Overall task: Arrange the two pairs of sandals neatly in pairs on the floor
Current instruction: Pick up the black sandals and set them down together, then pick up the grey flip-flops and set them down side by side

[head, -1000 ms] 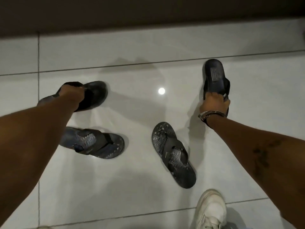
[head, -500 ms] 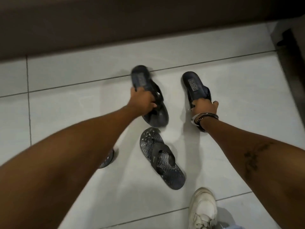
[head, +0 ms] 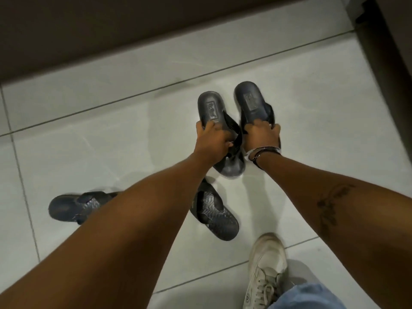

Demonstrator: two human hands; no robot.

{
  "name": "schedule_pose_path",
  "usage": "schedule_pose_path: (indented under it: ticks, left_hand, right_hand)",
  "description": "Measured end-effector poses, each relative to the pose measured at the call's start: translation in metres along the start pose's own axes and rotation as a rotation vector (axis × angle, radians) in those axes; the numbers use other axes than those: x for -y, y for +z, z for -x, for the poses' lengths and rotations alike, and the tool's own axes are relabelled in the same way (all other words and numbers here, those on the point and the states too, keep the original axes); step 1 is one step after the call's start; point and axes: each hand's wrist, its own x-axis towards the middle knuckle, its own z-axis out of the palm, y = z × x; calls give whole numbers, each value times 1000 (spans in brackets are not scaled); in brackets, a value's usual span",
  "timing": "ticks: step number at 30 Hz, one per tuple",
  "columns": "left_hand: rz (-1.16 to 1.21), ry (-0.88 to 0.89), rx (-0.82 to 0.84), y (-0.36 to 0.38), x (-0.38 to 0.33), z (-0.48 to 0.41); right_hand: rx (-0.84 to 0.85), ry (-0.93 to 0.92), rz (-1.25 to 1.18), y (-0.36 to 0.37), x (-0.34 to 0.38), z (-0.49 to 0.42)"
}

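Observation:
Two smooth dark sandals lie side by side on the white tile floor, heels pointing away from me. My left hand [head: 213, 139] grips the left smooth sandal [head: 210, 107] at its strap. My right hand [head: 262, 136] grips the right smooth sandal [head: 250, 99] the same way. Closer to me are two patterned dark sandals, apart from each other. One patterned sandal [head: 214, 216] lies under my left forearm, angled toward the lower right. The other patterned sandal [head: 73, 207] lies to the left, pointing sideways, partly hidden by my arm.
A dark wall base [head: 89, 30] runs along the far side of the floor. A dark vertical frame [head: 388, 52] stands at the right. My white sneaker [head: 266, 270] and a blue jeans leg [head: 312, 297] are at the bottom right.
My left hand carried its smooth sandal from the far left across to the right, setting it beside the one in my right hand. The view shifted, and the two smooth sandals now sit parallel.

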Motion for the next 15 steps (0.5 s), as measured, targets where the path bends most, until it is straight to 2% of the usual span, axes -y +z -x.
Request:
schedule_pose_path:
  ticks: [2, 5, 7, 9, 11, 13, 15]
  left_hand:
    - [102, -79, -83, -4, 6, 18]
    - [129, -216, -165, -11, 38, 66]
    - [109, -336, -184, -16, 74, 113]
    - [41, -482, -167, -20, 113, 164]
    - [-32, -600, -155, -24, 145, 208]
    - [-53, -691, -161, -28, 171, 245]
    - [-43, -738, -118, -31, 192, 272]
  right_hand:
    - [-89, -38, 15, 0, 9, 12]
    - [-176, -149, -23, 2, 36, 40]
    - [-173, -247, -36, 6, 63, 66]
    - [-110, -269, -67, 16, 91, 97]
    - [73, -164, -89, 28, 116, 126]
    - [263, 61, -122, 41, 141, 148]
    - [329, 314, -267, 48, 160, 160]
